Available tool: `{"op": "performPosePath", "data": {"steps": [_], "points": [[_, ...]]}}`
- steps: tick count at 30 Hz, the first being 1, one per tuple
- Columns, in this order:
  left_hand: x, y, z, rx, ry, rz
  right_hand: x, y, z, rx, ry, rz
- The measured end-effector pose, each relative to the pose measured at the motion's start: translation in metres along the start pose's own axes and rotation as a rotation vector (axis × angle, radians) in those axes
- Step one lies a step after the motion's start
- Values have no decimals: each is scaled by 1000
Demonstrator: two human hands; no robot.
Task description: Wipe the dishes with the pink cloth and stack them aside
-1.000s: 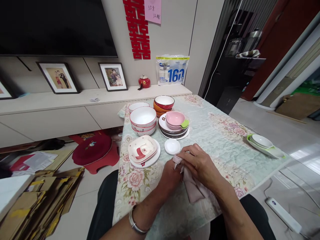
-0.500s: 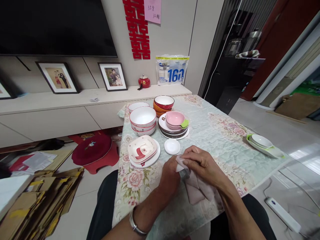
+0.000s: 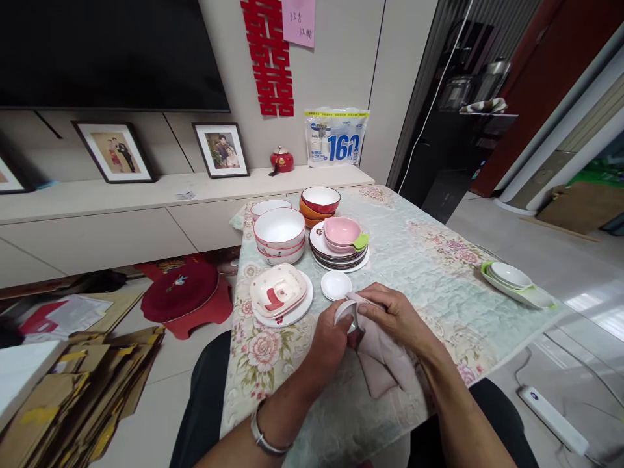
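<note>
My left hand (image 3: pixel 327 344) is closed around a small white dish (image 3: pixel 343 312), its thumb inside the bowl. A pale pink cloth (image 3: pixel 383 361) is gripped in my right hand (image 3: pixel 394 318) and pressed against the dish's right side. The cloth's loose end hangs down over the table's front. Just beyond my hands lie small white saucers (image 3: pixel 336 285). To their left, a cream patterned dish (image 3: pixel 277 290) sits on a white plate (image 3: pixel 299 312).
Stacked white bowls (image 3: pixel 279 227), red and orange bowls (image 3: pixel 320 198) and plates topped by pink bowls (image 3: pixel 342 231) stand farther back. A green-edged tray (image 3: pixel 524 296) with small bowls lies near the right edge. A red stool (image 3: pixel 188 296) and flattened cardboard (image 3: pixel 92 390) are at left.
The white dish now shows its rim and inside between my hands, where the cloth mostly covered it before. My right hand and the cloth have shifted slightly.
</note>
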State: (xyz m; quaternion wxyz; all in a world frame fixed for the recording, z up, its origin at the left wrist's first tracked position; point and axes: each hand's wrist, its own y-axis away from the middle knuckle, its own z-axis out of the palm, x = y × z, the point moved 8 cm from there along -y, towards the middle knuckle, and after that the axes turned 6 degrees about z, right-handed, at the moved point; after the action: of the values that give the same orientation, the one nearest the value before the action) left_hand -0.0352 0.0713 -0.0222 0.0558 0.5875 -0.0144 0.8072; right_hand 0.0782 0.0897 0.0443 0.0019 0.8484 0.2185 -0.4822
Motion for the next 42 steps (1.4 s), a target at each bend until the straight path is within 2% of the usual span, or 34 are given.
{"op": "performPosePath", "data": {"steps": [5,10,14,19,26,30,34,40,42], "points": [[3,1,5,-64,-10,34,-6,2,2,104,251,-55],[15,-1,0,-57,-225,95,-29,10,-1,233,536,-173],[13,-2,-2,-82,-352,139,-48,15,5,243,673,-251],[2,-1,-4,-79,-314,98,-45,12,10,220,642,-210],[9,-1,-7,-7,-309,107,-18,3,12,172,577,-26],[13,0,-12,60,-342,120,-4,1,13,105,523,50],[17,0,-11,57,-362,150,-8,3,9,131,543,9],[22,0,-9,14,-600,216,-38,12,11,205,713,-175],[22,1,-9,2,-611,215,-44,14,13,220,729,-215]]}}
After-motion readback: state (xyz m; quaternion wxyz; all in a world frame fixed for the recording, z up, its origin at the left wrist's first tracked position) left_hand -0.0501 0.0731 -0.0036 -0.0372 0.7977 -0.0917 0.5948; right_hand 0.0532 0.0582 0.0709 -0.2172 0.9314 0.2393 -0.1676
